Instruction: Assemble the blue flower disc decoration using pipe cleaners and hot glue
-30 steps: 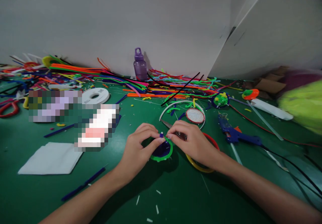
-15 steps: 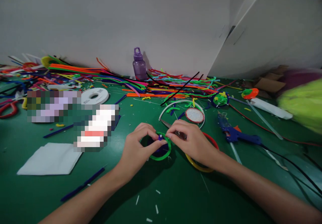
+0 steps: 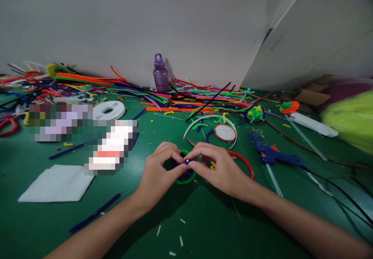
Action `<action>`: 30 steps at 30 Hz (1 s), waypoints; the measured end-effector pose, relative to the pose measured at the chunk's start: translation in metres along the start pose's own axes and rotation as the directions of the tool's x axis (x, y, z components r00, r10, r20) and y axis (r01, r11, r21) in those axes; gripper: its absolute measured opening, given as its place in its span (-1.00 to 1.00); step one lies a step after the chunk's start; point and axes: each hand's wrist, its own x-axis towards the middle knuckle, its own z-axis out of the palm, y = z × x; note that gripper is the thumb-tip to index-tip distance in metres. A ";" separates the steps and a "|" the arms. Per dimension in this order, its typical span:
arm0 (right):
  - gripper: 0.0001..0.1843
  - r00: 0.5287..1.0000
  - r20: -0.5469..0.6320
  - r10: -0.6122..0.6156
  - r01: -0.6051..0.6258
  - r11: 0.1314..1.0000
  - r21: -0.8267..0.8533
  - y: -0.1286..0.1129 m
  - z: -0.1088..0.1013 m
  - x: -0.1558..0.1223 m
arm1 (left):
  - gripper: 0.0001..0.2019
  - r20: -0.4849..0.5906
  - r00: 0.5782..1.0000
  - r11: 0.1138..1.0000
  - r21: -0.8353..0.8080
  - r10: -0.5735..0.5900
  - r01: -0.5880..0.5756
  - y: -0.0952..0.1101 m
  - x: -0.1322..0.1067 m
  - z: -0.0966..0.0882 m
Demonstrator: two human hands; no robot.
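My left hand (image 3: 160, 177) and my right hand (image 3: 220, 169) meet at the middle of the table. Thumb and forefinger of each pinch a small blue-purple piece with a white tip (image 3: 187, 161). Just beneath it is a round, dark blue piece with a green pipe-cleaner rim (image 3: 186, 181), partly covered by my fingers. Scissors with a red handle (image 3: 247, 165) lie under my right hand, their blades pointing up-left and mostly hidden.
A blue glue gun (image 3: 266, 152) lies on the right with its cord. Behind my hands are a white ring (image 3: 189, 127) and a red-edged white disc (image 3: 225, 132). Pipe cleaners (image 3: 192, 103), a purple bottle (image 3: 161, 76) and a white spool (image 3: 116, 113) stand farther back. A white cloth (image 3: 55, 185) lies left.
My right hand's fingertips have moved slightly left and down onto the blue-purple piece. The green-rimmed round piece now shows less behind the fingers. My left hand has barely moved.
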 end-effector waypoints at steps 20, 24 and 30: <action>-0.89 0.999 0.021 0.043 -0.044 0.998 0.047 -0.001 -0.002 0.001 | -0.84 -0.012 0.999 0.998 0.031 0.045 -0.045 0.002 0.001 0.001; -0.85 0.997 0.046 0.059 -0.062 0.996 0.065 -0.002 -0.004 0.000 | -0.83 -0.018 0.999 0.999 0.036 0.041 -0.040 0.002 0.001 0.001; -0.81 0.998 -0.027 0.048 -0.046 0.996 0.072 0.004 -0.009 0.005 | -0.89 -0.023 1.000 1.000 0.022 -0.009 0.010 0.002 0.001 0.000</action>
